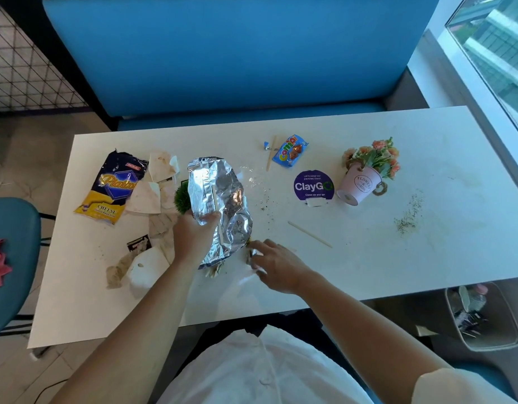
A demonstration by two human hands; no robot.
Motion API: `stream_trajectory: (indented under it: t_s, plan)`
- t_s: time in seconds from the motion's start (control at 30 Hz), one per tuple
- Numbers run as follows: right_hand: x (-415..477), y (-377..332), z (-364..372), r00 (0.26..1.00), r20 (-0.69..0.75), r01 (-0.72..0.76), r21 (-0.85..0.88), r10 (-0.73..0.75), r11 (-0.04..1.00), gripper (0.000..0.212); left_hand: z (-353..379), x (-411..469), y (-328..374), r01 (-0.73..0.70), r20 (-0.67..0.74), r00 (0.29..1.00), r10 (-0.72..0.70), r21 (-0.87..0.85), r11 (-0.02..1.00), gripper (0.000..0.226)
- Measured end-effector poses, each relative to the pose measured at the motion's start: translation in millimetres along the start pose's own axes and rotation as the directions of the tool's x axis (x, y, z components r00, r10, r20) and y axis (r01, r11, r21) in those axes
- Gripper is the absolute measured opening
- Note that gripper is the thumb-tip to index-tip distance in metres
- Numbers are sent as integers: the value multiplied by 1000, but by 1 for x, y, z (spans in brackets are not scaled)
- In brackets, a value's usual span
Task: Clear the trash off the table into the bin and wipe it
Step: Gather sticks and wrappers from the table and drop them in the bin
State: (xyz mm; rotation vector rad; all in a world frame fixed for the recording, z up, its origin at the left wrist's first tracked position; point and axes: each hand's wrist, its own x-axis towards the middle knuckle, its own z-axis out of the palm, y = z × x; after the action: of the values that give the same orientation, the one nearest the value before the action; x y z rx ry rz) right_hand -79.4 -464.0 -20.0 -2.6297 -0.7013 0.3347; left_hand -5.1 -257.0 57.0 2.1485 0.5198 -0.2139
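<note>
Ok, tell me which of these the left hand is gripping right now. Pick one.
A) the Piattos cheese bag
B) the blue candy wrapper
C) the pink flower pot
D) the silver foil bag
D: the left hand has its thumb and fingers curled round the lower part of the silver foil bag, near the middle of the table.

trash crowds table (368, 266) left; right open beyond flower pot (359, 183)
</note>
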Motion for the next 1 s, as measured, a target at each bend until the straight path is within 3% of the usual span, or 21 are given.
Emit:
stream_trajectory:
  t_s: [0.1, 0.23, 0.37, 0.6, 0.87, 1.0]
  plan:
    - [13, -7, 8, 997, 72, 18, -61, -14, 998, 10, -3, -3, 3, -34, -18, 999, 34, 46, 998, 48]
    - [17, -4, 17, 992, 126, -3, -98, 16, 995, 30, -6, -5, -1, -75, -24, 997, 77, 61, 995, 39]
    - [14, -3, 22, 988, 136, -53, -123, 70, 991, 30, -8, -3, -10, -77, -22, 997, 78, 30, 997, 27]
    - [8, 0, 18, 982, 132, -113, -149, 133, 982, 48, -7, -2, -7, -46, -22, 999, 46, 0, 999, 38]
    - [7, 2, 7, 964, 181, -145, -259, 195, 955, 29, -3, -4, 9, -11, -1, 1000, 11, -68, 998, 40]
    - [2, 16, 5, 970, 108, -193, -213, 220, 958, 38, -1, -7, 14, -21, -8, 1000, 21, -58, 998, 40]
